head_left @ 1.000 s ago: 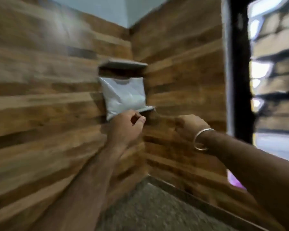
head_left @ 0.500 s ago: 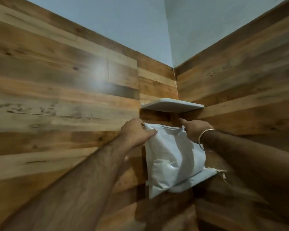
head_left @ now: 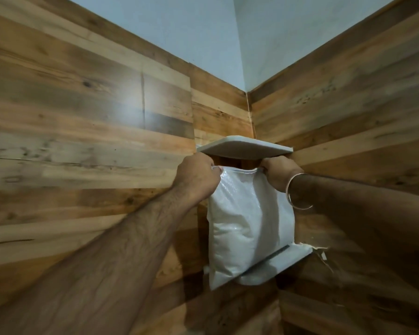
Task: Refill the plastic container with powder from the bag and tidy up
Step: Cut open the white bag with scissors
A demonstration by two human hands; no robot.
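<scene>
While the white woven plastic bag (head_left: 249, 226) stands on the lower white corner shelf (head_left: 290, 258), left hand (head_left: 196, 176) and right hand (head_left: 279, 172) pinch its top corners.

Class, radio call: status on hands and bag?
Left hand, right hand grip bag top corners. Bag upright on lower shelf. Upper shelf close overhead.

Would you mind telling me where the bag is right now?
In the head view the bag stands on the lower corner shelf, under the upper shelf, with the left hand and right hand gripping its top corners.
</scene>
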